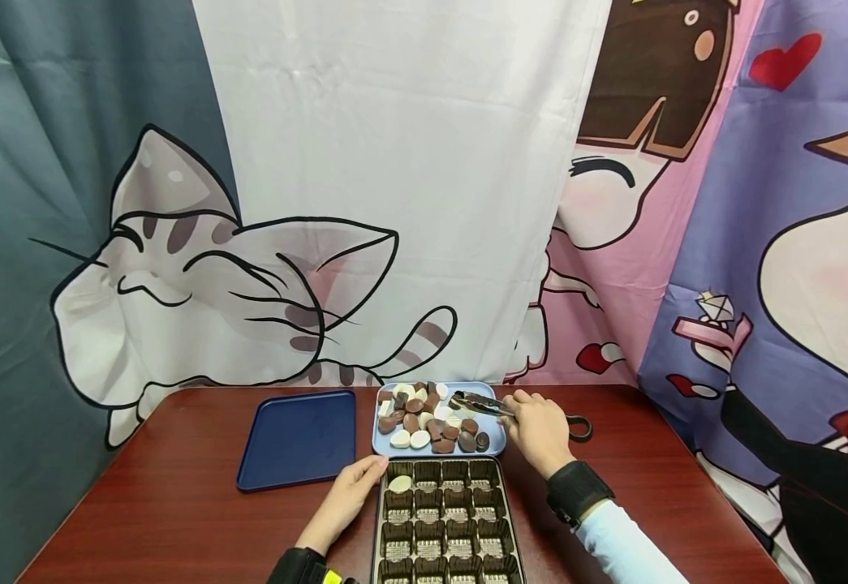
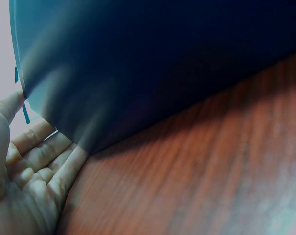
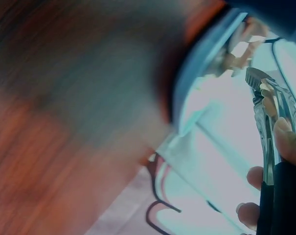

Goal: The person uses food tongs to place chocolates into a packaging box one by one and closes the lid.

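Observation:
My right hand (image 1: 540,430) grips metal tongs (image 1: 478,403) with black handles, also large in the right wrist view. Their tips hang over a light blue tray (image 1: 498,442) of brown, dark and white chocolates (image 1: 412,405). Whether a chocolate sits between the tips is unclear. At the near side lies a dark plastic compartment tray (image 1: 427,496), a white oval chocolate (image 1: 399,484) in its far left cell. My left hand (image 1: 350,496) holds that tray's far left corner, the thumb at the rim and fingers along the side in the left wrist view.
To the left on the reddish-brown table (image 1: 153,503) lies a flat dark blue tray (image 1: 299,442) with nothing on it. The light blue tray nearly meets the compartment tray's far edge. A printed curtain (image 1: 394,162) hangs behind the table.

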Demonstrator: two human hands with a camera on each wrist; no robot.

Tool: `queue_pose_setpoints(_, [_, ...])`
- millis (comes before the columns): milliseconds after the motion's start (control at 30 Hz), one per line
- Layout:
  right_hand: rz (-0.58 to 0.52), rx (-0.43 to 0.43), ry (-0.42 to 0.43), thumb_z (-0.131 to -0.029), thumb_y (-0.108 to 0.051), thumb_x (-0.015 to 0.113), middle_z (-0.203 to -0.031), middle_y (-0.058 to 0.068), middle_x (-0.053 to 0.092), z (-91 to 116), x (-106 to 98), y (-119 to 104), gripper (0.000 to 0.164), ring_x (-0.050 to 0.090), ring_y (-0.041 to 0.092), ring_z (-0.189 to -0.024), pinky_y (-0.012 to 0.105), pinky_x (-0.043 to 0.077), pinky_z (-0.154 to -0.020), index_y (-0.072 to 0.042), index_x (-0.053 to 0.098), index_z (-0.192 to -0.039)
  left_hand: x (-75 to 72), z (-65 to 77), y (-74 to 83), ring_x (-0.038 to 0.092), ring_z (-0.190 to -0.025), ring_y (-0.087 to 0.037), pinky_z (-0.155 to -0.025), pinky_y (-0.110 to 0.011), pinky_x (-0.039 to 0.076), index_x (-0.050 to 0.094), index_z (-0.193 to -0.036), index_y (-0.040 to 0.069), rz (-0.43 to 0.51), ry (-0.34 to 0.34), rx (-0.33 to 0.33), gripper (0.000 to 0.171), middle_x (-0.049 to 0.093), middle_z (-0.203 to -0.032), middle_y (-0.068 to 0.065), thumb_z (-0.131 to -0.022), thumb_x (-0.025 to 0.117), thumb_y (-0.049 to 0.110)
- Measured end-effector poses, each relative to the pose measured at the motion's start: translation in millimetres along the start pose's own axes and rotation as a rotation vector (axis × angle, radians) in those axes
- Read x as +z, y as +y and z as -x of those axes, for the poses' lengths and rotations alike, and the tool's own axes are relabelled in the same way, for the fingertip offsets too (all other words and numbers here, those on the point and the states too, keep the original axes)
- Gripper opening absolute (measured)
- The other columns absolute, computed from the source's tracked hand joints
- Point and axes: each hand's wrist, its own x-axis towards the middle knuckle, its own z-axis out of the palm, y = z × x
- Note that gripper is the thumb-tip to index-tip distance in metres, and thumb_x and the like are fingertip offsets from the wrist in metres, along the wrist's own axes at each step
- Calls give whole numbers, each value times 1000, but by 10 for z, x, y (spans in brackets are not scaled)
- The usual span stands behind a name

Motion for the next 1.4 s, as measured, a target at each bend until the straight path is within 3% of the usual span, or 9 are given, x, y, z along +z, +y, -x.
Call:
queue_pose_setpoints(267, [-40,2,3,-74,-32,87,-77,-4,58,24,-256,-115,30,57,20,-70,31,43,-59,-16,76,-97,13,3,-3,62,-112,-16,-92,-33,51,66,-124,0,2,14,0,43,69,-122,-15,-107,51,37])
queue_pose_setpoints(567, [-68,-45,14,-74,-36,88,-81,-9,60,207,-537,-277,34,54,14,-69,26,43,-59,-18,79,-101,13,10,-1,63,-121,-27,-97,-40,53,64,-130,-2,-1,12,-2,47,67,-131,-19,-106,51,38])
queue_pose_setpoints(767, [-36,-93,17,-73,-43,84,-82,-11,60,349,-692,-360,34,53,11,-68,23,45,-60,-22,78,-99,4,6,4,63,-118,-22,-95,-36,52,64,-129,1,-1,6,-18,48,67,-129,-17,-106,50,40])
queue_pose_setpoints(967, [-49,-144,23,-70,-44,86,-79,-12,59,495,-737,-408,35,49,9,-65,21,41,-58,-22,78,-96,4,2,1,63,-122,-27,-99,-42,53,63,-132,0,2,8,-23,49,67,-132,-18,-106,51,40])
queue_pose_setpoints(1133, [-66,-162,20,-68,-42,87,-81,-12,63,575,-705,-428,36,54,10,-67,23,45,-60,-21,79,-97,7,8,-1,61,-125,-33,-101,-48,52,62,-133,-1,0,12,-13,50,65,-134,-20,-106,51,39])
queue_pose_setpoints(1400, [-53,-170,4,-69,-44,87,-86,-12,67,599,-658,-431,41,57,11,-71,24,47,-63,-21,79,-101,14,2,0,62,-122,-28,-97,-39,53,64,-130,-2,-5,17,3,46,67,-131,-19,-106,51,36])
